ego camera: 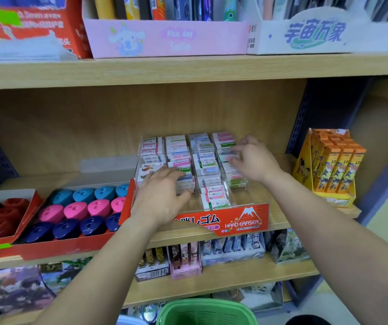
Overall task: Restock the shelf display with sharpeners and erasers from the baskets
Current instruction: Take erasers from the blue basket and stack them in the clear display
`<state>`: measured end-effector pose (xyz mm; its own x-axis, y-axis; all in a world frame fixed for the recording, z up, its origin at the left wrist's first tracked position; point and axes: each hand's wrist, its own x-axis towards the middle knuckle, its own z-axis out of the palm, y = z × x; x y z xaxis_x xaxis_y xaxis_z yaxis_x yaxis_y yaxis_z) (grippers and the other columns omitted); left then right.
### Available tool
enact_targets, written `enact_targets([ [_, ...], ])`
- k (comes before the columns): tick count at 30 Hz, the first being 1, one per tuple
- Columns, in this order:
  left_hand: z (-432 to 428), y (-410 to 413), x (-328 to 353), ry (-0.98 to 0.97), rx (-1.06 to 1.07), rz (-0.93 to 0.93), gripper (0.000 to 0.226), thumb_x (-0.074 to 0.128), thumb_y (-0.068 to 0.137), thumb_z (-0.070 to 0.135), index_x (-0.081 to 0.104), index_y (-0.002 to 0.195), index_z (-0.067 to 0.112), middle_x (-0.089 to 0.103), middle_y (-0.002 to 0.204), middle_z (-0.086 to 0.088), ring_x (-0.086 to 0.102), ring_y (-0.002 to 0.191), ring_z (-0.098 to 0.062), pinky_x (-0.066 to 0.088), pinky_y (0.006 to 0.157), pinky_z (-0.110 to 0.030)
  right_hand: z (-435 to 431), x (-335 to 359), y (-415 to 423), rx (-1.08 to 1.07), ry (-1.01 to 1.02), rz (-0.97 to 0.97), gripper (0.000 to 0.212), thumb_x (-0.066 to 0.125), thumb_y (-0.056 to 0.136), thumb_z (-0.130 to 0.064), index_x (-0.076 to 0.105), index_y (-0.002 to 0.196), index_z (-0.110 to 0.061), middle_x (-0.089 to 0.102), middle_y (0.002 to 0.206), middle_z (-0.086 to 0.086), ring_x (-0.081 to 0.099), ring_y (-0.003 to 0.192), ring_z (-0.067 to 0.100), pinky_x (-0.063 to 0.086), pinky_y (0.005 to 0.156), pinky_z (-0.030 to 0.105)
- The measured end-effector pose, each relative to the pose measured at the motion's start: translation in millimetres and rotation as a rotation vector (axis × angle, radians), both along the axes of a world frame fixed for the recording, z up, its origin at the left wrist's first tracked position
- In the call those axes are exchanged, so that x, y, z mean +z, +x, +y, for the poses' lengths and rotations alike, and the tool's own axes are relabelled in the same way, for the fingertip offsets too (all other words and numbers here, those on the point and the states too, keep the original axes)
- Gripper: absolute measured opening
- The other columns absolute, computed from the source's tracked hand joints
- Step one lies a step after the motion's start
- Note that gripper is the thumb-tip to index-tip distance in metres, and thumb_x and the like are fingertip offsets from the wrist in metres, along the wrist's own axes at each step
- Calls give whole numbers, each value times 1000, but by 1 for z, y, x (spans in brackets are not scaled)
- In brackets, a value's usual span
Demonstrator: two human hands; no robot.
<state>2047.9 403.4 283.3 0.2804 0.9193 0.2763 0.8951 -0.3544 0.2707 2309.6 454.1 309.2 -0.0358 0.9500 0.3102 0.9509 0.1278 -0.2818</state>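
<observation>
In the head view, the clear eraser display (235, 222) stood at the front edge of the middle shelf (183, 239), its compartments packed with stacked erasers (208, 170). The left hand (162, 195) lay over the front-left compartments with fingers bent down onto the stacks; whether its grip held an eraser or only pressed could not be told. The right hand (254, 160) reached to the rightmost column, its grip closed in a fingertip pinch on the erasers there, though that spot was blurred. Just left of the display, the sharpeners (82, 207) filled a red card tray, and the green basket (207, 310) showed only its rim below. The risk here was probably the loose, uneven stacks: a tug from the right hand could drag neighbours out of the column, and a push from the left could topple the front rows or nudge the display off the shelf lip.
</observation>
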Motion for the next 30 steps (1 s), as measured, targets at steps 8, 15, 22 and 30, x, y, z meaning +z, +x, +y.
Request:
enact_targets([
  [8,-94,-44,1,116,-61,-382,30,63,93,37,67,123,30,63,124,18,56,117,-2,47,101,-29,-88,-11,-58,95,179,183,27,61,96,-37,73,116,-22,63,116,-2,58,109,18,47,100,40],
  [15,-202,-171,-101,-109,244,-477,21,76,88,18,66,86,36,67,84,22,63,75,-3,47,62,-23,-189,-86,-185,485,-73,214,32,57,94,-48,72,115,-28,59,112,-10,57,108,14,47,93,34],
  [22,-252,-271,-242,-749,549,-251,61,70,88,46,56,137,11,64,127,-9,63,112,-27,45,97,-32,-198,-221,-286,640,-476,-4,35,56,94,-45,69,119,-24,62,114,0,60,110,25,48,92,37],
  [30,-276,-283,-377,-1050,606,-264,74,69,90,42,38,151,15,50,149,-10,51,133,-30,44,106,-41,-175,-381,-356,653,-879,-220,49,65,95,-41,57,137,-17,56,132,10,57,118,29,49,98,44],
])
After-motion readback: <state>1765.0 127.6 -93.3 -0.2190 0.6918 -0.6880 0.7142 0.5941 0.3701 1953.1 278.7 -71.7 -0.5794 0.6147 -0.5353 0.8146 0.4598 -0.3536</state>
